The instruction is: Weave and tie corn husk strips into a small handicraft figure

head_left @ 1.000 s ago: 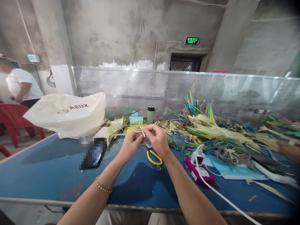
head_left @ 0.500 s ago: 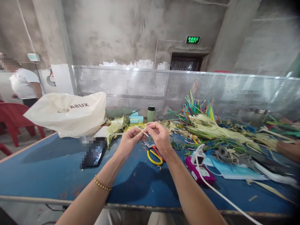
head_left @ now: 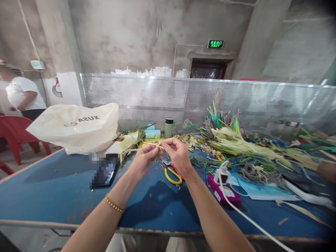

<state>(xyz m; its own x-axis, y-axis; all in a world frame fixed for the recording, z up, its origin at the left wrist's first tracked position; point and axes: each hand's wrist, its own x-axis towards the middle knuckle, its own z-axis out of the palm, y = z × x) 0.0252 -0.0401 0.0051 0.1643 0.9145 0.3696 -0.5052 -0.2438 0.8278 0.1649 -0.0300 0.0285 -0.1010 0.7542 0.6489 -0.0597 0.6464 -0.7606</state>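
Note:
My left hand (head_left: pixel 146 156) and my right hand (head_left: pixel 176 153) meet over the middle of the table, fingertips almost touching. Between them is a thin pale strip of corn husk (head_left: pixel 159 144), pinched from both sides; its small details are hidden by my fingers. Each hand is closed on it. Just below, scissors (head_left: pixel 173 175) with yellow and red handles lie on the blue tabletop, partly behind my right hand. Pale green husk pieces (head_left: pixel 131 142) lie beyond my left hand.
A white plastic bag (head_left: pixel 76 129) and a phone (head_left: pixel 105 171) sit to the left. A green bottle (head_left: pixel 168 128) stands at the back. Rightward are a husk bundle (head_left: pixel 233 141), a purple power socket (head_left: pixel 223 196) with a white cable, and a blue face mask (head_left: pixel 267 192). Another person's hand (head_left: pixel 327 171) is far right.
My fingers have shifted slightly on the husk strip, my right hand moving a little left. The person at far left has moved, and the other hand at far right has drawn outward.

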